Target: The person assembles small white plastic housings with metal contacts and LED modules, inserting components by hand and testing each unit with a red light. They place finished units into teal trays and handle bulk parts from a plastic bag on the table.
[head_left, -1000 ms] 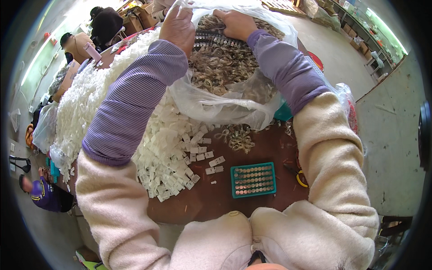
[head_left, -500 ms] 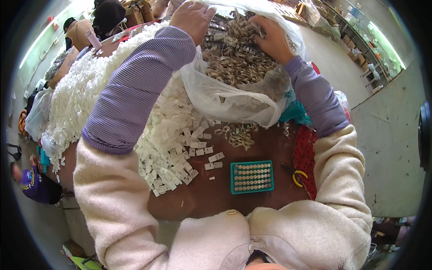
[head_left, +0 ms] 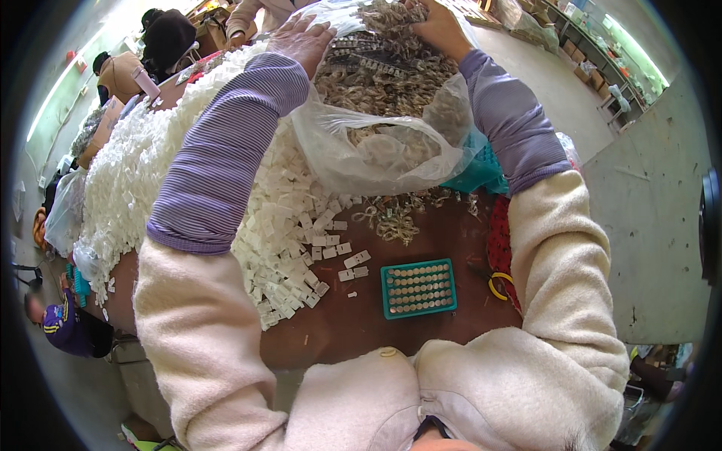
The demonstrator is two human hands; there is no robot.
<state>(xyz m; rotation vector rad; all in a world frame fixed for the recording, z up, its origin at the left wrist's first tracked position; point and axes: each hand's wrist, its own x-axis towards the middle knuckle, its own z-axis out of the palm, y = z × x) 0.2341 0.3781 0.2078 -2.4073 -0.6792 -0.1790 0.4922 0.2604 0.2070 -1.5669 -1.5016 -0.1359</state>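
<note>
Above the table's far edge, a big clear plastic bag (head_left: 376, 161) stands with its mouth spread, full of small grey-tan bundles (head_left: 383, 94) that look like knotted cord. My left hand (head_left: 303, 43) lies at the left rim of the bag, its fingers stretched out and holding nothing. At the far right of the bag, my right hand (head_left: 445, 31) has its fingers curled on a clump of grey-tan bundles (head_left: 387, 16) raised above the others. Part of those fingers is cut off by the upper edge. A loose tangle of the same bundles (head_left: 395, 224) lies before the bag.
A large heap of small white plastic pieces (head_left: 278, 218) covers the table's left side. Near me sits a teal tray (head_left: 418, 310) with rows of round metallic discs. Yellow-handled pliers (head_left: 499, 286) rest by red cloth (head_left: 500, 237). Another person's hand (head_left: 236, 39) shows beyond the heap.
Both hands have moved farther away and a little left, the right one with the clump. My left fingers are now stretched out. Another person's hand and sleeve have come into view at the far side.
</note>
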